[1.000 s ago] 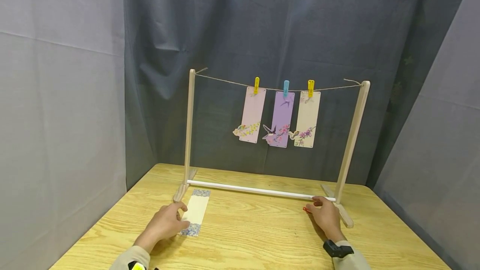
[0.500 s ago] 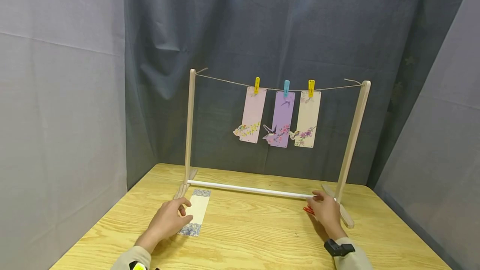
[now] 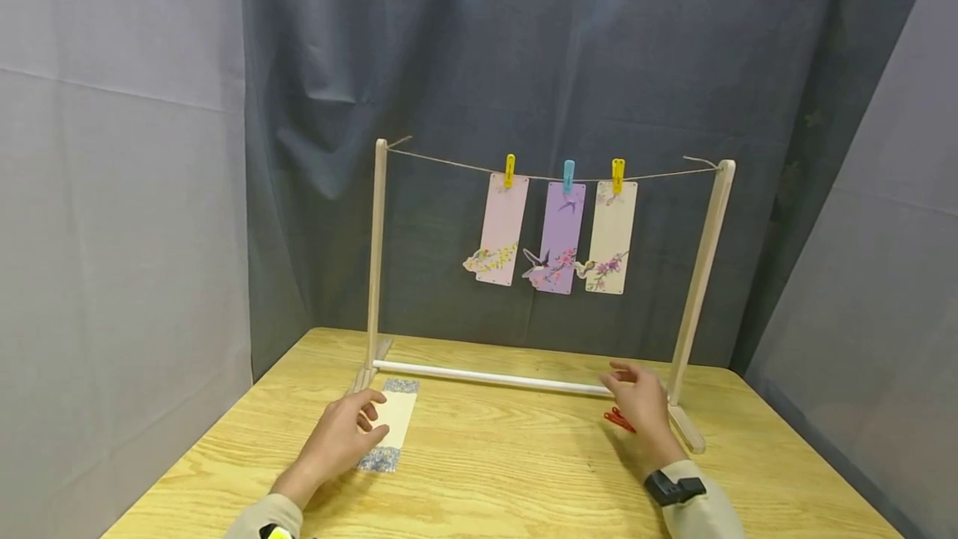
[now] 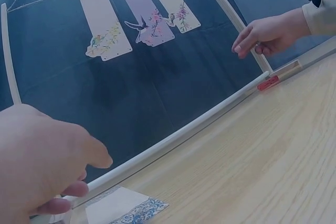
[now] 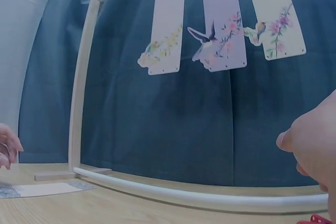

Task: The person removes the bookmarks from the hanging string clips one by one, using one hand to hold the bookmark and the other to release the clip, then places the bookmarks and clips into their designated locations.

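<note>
My left hand [image 3: 338, 437], fingers loosely bent and holding nothing, hovers over the left edge of a cream bookmark [image 3: 397, 418] with blue patterned ends. That bookmark lies flat on the table, partly hidden by the hand in the head view. My right hand [image 3: 639, 402] is raised near the stand's right post, its fingers relaxed and bare. Below it a red clothespin [image 3: 618, 420] lies on the table; the left wrist view shows the same red clothespin [image 4: 269, 83] well under the fingers.
A wooden stand with a left post [image 3: 377, 256], right post [image 3: 702, 281] and white bottom rod [image 3: 486, 377] spans the table [image 3: 509, 472]. From its string hang a pink bookmark [image 3: 503, 223], a purple bookmark [image 3: 561, 227] and a cream bird bookmark [image 3: 609, 231], clipped by yellow and blue clothespins.
My right hand has lifted up and away from the red clothespin, which now shows more fully. The left hand has shifted slightly up and right over the bookmark.
</note>
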Motion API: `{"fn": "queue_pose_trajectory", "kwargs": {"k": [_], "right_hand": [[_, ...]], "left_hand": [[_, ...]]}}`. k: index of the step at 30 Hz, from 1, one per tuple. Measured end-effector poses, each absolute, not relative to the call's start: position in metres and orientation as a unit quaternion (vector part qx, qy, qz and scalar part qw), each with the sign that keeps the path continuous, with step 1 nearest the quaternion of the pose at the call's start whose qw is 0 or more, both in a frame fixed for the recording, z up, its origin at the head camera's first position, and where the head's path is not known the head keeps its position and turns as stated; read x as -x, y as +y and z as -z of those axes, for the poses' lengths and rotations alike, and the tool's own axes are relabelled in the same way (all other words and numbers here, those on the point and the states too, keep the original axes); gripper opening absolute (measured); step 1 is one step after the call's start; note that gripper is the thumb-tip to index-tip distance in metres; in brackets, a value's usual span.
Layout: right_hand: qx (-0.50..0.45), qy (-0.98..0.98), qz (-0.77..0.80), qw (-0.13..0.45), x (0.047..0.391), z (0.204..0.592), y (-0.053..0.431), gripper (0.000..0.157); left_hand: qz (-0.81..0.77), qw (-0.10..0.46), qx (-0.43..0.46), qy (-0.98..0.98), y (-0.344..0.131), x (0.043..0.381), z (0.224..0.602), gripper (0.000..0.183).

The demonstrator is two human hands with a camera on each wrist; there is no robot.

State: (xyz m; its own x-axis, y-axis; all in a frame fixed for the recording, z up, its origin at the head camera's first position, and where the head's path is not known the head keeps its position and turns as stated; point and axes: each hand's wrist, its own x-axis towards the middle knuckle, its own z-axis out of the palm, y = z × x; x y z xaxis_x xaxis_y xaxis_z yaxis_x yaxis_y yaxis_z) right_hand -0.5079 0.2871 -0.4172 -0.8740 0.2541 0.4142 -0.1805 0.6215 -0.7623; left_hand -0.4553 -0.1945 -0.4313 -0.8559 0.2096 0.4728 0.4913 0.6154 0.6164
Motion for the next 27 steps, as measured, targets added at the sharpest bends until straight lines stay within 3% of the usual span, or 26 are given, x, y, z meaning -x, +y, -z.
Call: {"fn": "queue_pose_trajectory", "kwargs": {"k": [27], "right_hand": [[-0.039, -0.835, -0.497, 0.232, 0.504, 0.392, 0.26, 0.041]], "left_hand": [[0.376, 0.202, 0.243, -0.871, -0.191, 0.456, 0.436, 0.029]]}}
